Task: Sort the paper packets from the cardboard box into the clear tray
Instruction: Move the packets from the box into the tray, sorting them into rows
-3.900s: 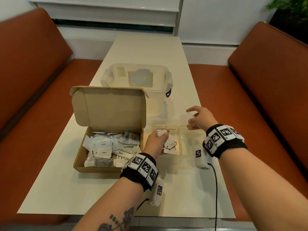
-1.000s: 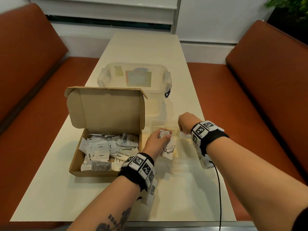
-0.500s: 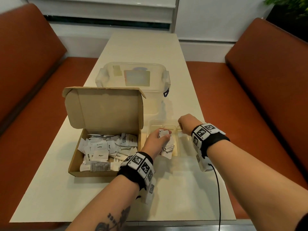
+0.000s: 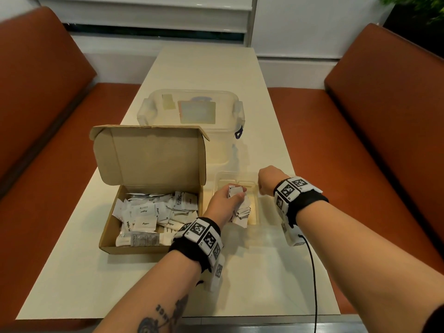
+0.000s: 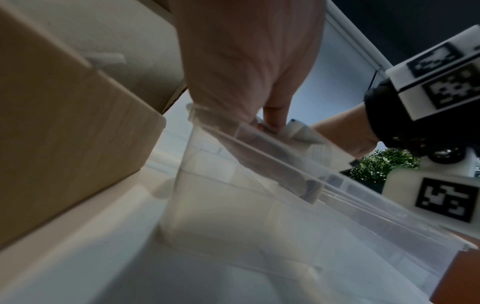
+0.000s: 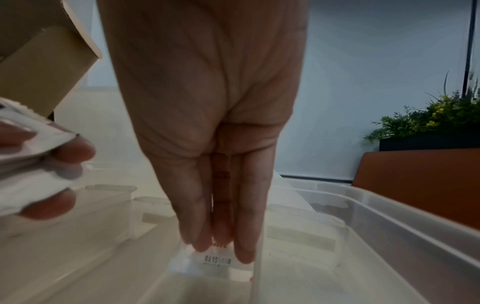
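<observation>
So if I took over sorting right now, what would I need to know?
Left hand grips a bunch of packets over the clear tray.
Right hand reaches into the tray, straight fingers pressing one packet down in a compartment.
The cardboard box beside the tray is open and holds many packets.
Done: at least that one packet is in the tray.
Left: sort the bunch you hold, then the box.
</observation>
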{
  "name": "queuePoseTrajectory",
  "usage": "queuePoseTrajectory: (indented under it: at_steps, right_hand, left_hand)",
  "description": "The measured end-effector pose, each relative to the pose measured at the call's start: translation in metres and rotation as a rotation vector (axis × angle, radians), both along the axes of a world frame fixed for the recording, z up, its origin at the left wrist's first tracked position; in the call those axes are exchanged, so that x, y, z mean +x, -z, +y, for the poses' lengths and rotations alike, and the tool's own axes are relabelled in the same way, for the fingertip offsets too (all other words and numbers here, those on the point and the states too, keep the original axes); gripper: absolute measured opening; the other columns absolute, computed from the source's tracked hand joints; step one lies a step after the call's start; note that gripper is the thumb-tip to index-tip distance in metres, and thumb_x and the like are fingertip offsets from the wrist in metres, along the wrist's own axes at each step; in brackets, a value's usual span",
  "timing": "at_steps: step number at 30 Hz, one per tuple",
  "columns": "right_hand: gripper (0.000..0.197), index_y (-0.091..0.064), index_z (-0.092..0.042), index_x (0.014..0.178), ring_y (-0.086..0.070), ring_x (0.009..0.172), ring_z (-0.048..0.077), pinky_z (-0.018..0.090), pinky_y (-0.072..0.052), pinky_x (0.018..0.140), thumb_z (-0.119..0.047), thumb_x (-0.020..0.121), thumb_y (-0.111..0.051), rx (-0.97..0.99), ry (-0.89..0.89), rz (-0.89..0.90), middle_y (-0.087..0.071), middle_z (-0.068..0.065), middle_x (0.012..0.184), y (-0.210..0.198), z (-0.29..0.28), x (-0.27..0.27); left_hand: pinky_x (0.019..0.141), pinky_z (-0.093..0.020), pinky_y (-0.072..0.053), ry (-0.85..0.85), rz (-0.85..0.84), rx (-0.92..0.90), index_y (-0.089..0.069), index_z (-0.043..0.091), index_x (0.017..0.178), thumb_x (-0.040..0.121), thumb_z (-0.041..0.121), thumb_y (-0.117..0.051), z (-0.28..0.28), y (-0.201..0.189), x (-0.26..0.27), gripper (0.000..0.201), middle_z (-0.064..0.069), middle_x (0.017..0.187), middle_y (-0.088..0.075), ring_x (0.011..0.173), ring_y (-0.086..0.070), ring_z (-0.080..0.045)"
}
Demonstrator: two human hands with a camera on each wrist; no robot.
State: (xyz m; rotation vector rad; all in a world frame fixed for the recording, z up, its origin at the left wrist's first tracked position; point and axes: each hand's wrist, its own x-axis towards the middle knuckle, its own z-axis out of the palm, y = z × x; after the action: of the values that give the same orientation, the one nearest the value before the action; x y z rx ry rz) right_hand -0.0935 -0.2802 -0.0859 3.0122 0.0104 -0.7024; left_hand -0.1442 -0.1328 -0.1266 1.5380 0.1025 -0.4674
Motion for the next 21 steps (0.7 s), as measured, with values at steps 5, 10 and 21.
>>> queuePoseTrajectory:
  at_steps: [5,10,21]
  right_hand:
    - [0.018,-0.066,-0.001,0.102,-0.056,0.08,0.024,0.028,-0.049,0.077,-0.006,0.09,-0.054,0.045,0.005,-0.054,-0.067,0.014,0.105,-0.005,0.002,-0.005]
    - [0.012,-0.067,-0.005,0.093,-0.069,0.078,0.023,0.029,-0.058,0.07,-0.008,0.09,-0.055,0.349,0.11,-0.162,-0.069,0.011,0.089,-0.023,0.006,-0.013]
    - [0.064,-0.051,-0.025,0.131,-0.059,0.062,0.012,0.02,-0.054,0.052,-0.013,0.074,-0.078,0.756,0.139,-0.096,-0.056,-0.001,0.083,-0.021,0.016,-0.035]
  left_hand:
    - [0.052,-0.021,-0.05,-0.012,0.005,0.014,-0.062,0.018,0.108,0.095,0.017,-0.054,0.0,0.002,0.002,0.015,-0.003,0.092,-0.064,0.075,-0.063,-0.016]
    - [0.074,-0.037,-0.054,-0.089,0.074,-0.049,-0.06,0.017,0.103,0.094,0.018,-0.056,-0.001,-0.001,0.006,0.009,-0.008,0.091,-0.066,0.079,-0.065,-0.024]
    - [0.073,-0.045,-0.054,-0.182,0.33,-0.329,-0.051,0.004,0.126,0.101,0.033,-0.038,0.002,-0.024,0.01,0.041,-0.021,0.116,-0.063,0.1,-0.064,-0.035]
